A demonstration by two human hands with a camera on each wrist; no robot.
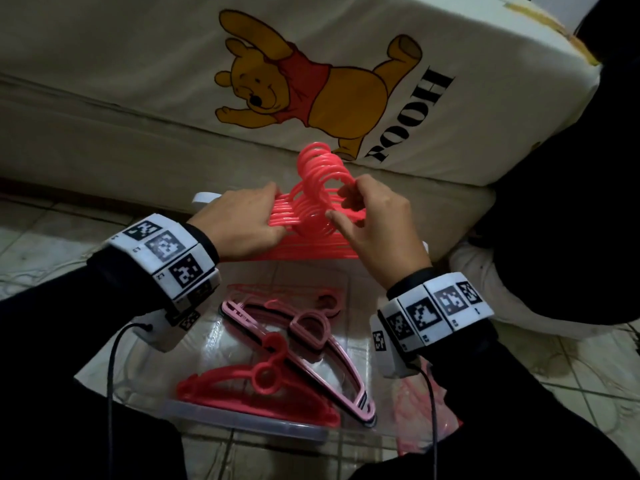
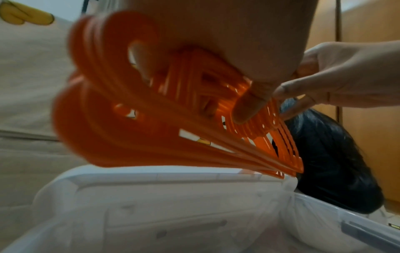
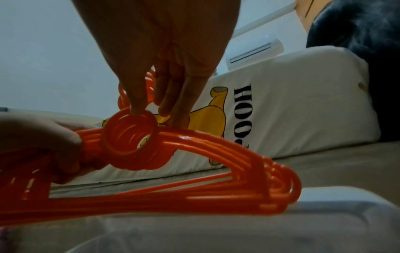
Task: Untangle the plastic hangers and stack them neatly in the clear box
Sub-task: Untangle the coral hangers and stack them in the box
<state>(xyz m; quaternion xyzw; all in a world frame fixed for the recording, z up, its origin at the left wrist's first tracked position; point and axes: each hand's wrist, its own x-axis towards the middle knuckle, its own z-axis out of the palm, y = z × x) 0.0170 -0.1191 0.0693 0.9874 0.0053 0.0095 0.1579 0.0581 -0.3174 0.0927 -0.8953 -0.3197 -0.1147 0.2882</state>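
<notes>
Left hand (image 1: 242,225) clamped, fingers curled, round the shoulder of a bunch of coral-red plastic hangers (image 1: 313,216), held above the clear plastic box (image 1: 249,422). Right hand (image 1: 377,226) pinching the bunch at the rings beneath the hooks, fingertips (image 3: 138,109) together. Pink and red hangers (image 1: 277,362) lying inside the box.

The head camera looks steeply down from above on both hands, near the frame centre. The left wrist camera looks from very close below the left hand (image 2: 227,42), upward and forward. The right wrist camera sits low, facing forward. All three views share the bundle of hangers (image 1: 311,202) and the Pooh cushion (image 3: 270,111).
</notes>
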